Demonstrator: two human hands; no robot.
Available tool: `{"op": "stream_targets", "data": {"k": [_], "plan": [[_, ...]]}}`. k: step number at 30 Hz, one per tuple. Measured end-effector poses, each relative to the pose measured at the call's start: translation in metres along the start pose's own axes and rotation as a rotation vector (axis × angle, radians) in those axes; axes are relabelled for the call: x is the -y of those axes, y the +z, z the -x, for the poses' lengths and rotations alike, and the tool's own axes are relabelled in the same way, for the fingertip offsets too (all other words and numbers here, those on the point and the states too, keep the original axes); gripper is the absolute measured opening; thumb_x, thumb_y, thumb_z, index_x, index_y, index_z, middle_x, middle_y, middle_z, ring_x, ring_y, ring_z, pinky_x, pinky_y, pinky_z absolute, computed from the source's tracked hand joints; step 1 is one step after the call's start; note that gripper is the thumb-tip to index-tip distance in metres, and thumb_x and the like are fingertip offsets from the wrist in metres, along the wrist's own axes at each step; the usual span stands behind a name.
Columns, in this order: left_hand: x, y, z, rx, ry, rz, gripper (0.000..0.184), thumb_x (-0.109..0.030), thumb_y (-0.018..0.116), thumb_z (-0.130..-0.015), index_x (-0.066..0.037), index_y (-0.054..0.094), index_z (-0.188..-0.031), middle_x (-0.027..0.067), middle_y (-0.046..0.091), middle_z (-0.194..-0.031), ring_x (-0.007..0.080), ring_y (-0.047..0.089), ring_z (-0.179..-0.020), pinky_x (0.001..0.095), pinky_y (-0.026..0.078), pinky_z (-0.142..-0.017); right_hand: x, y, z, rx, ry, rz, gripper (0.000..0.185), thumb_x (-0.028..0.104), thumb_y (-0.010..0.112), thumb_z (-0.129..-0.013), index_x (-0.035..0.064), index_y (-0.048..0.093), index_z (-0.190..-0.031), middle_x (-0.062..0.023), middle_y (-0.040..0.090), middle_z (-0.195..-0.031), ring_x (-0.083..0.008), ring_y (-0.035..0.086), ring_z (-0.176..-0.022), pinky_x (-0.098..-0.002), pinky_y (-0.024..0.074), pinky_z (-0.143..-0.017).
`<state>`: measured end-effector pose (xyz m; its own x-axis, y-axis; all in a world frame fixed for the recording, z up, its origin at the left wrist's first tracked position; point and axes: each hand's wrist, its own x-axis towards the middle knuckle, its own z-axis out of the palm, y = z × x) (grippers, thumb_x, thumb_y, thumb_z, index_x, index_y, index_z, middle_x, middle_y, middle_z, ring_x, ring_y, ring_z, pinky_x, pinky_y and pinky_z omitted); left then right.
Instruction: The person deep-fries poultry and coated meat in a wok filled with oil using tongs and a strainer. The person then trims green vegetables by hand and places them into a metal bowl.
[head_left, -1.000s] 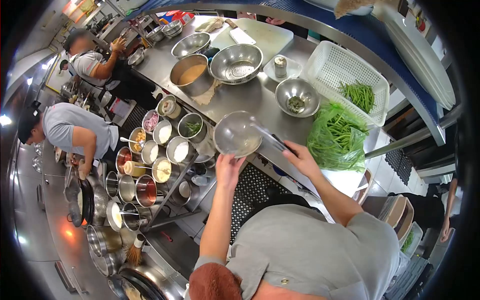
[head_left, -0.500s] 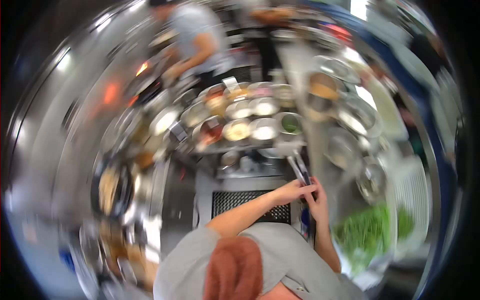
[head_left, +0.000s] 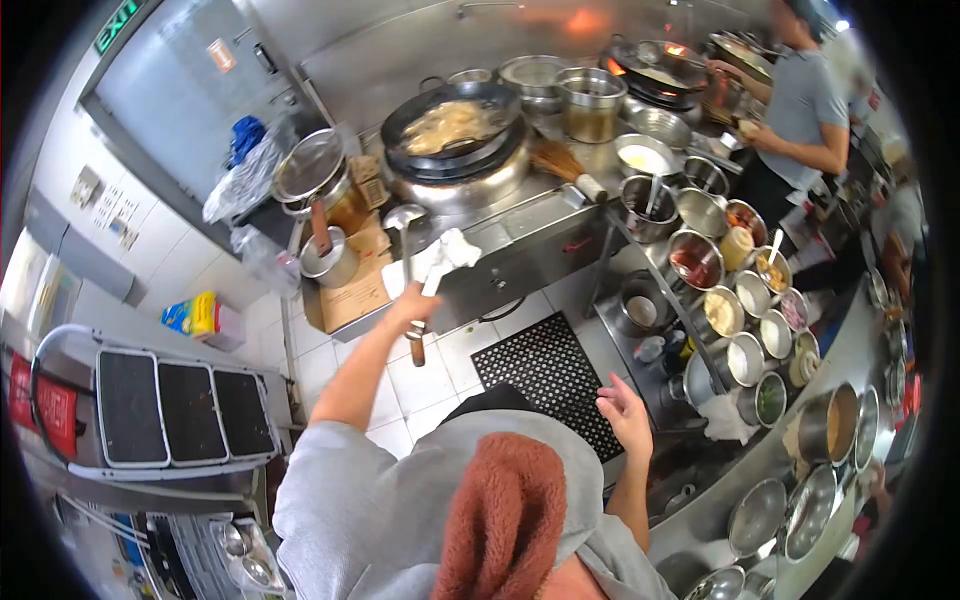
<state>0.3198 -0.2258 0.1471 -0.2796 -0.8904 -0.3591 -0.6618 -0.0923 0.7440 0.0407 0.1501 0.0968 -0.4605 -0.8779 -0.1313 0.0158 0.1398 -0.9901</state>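
Observation:
My left hand (head_left: 408,307) is closed around the shaft of a ladle (head_left: 404,220). The ladle's bowl points away from me, and its wooden handle end sticks out below my fist. A pale narrow strip lies against the same hand; I cannot make out what it is. Beyond it, a crumpled white cloth (head_left: 452,252) lies on the stove's front ledge. My right hand (head_left: 626,412) hangs in the air above the black rubber mat, fingers apart, holding nothing. Closest to it is the steel shelf unit on the right.
A wok (head_left: 450,125) of frying food sits on the stove. Left of it are a strainer (head_left: 310,165) over a pot and a saucepan (head_left: 330,257). Ingredient containers (head_left: 724,310) line the right. A folded stepladder (head_left: 185,405) stands left. Another person (head_left: 800,105) works at a flaming wok.
My view has swung left to the stove. My hands, together on tong-like metal at the right counter before, are now apart: the left on the ladle, the right empty.

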Motion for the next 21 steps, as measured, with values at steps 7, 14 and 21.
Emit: {"op": "stream_targets", "data": {"k": [7,14,21], "plan": [[0.048,-0.149,-0.021,-0.384,-0.125,0.232,0.02,-0.006,0.068,-0.073,0.006,0.056,-0.083,0.0079,0.052,-0.061,0.015,0.051,-0.047,0.0322,0.039,-0.041,-0.029,0.025,-0.023,-0.036,0.174,-0.003,0.049,0.008,0.065,-0.085,-0.0062,0.048,-0.129,-0.0106,0.068,-0.098,-0.0124,0.061,-0.08,-0.0259,0.05,-0.074],[0.156,-0.221,-0.119,-0.524,0.11,0.294,0.017,-0.014,0.064,-0.073,0.002,0.062,-0.076,0.0146,0.062,-0.07,0.0248,0.06,-0.061,0.0375,0.045,-0.056,-0.025,0.053,-0.075,-0.058,0.166,0.007,0.047,0.01,0.065,-0.086,-0.0059,0.05,-0.127,-0.0089,0.068,-0.094,-0.0115,0.061,-0.075,-0.0242,0.0495,-0.065],[0.098,-0.18,-0.056,-0.56,0.222,0.908,0.03,-0.016,0.05,-0.087,0.002,0.058,-0.109,0.0149,0.063,-0.101,0.0276,0.06,-0.09,0.0374,0.049,-0.078,-0.021,0.091,-0.132,0.102,0.218,0.065,0.045,0.012,0.064,-0.086,-0.0034,0.052,-0.127,-0.0082,0.067,-0.089,-0.0101,0.06,-0.071,-0.0242,0.0494,-0.061]]}}
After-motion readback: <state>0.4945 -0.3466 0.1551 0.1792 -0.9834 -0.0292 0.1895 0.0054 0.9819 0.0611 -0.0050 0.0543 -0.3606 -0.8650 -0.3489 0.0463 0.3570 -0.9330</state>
